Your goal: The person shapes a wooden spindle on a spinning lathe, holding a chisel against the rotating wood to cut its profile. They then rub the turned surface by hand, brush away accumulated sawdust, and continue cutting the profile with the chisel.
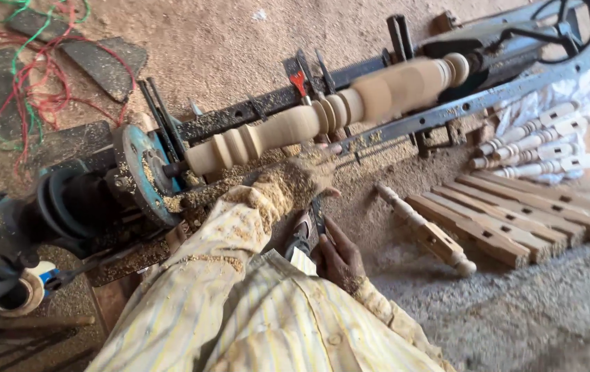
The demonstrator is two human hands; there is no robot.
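Head: spindle (322, 114) just above left hand (302, 178)

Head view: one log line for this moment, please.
left hand: on tool rest | right hand: holds chisel | turned spindle: on lathe | sawdust on sleeves

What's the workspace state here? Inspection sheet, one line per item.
Surface: sawdust floor, shavings heaped under the lathe bed.
Job's things: pale turned spindle mounted between lathe ends; long chisel laid toward it.
Clutter: finished turned legs on white sheet; row of squared wooden legs; tape roll.
Grippers: left hand, sawdust-coated, on the tool near the rest; right hand grips the chisel handle.
Cables: red and green wires loose on floor.
Surroundings: motor and pulley at left.
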